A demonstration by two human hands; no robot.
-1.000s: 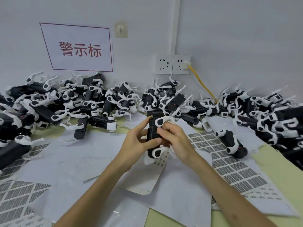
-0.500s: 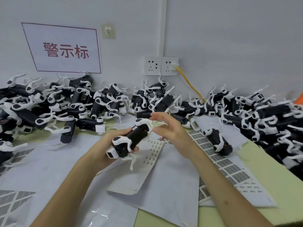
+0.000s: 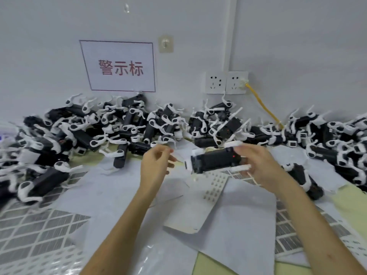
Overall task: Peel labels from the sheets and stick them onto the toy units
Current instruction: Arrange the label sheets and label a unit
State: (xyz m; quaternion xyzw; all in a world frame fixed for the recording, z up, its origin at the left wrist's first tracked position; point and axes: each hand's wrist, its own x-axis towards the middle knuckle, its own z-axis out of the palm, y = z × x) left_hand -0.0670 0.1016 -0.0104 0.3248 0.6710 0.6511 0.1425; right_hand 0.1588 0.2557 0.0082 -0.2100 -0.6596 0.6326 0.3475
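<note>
Right now the right hand (image 3: 258,165) grips one toy unit (image 3: 215,160) by its end, holding it level above the label sheet (image 3: 215,186). The left hand (image 3: 156,165) hovers just beside it, fingers loosely curled and seemingly empty, though blur hides detail. Held by one end only, the unit could tip or slip. Its white legs might snag loose sheets on the bench (image 3: 349,201), and a label pressed on would then sit crooked.

Single head-worn wide-angle view, forward and down, close over table (image 3: 354,204), facing wall (image 3: 297,46)
</note>
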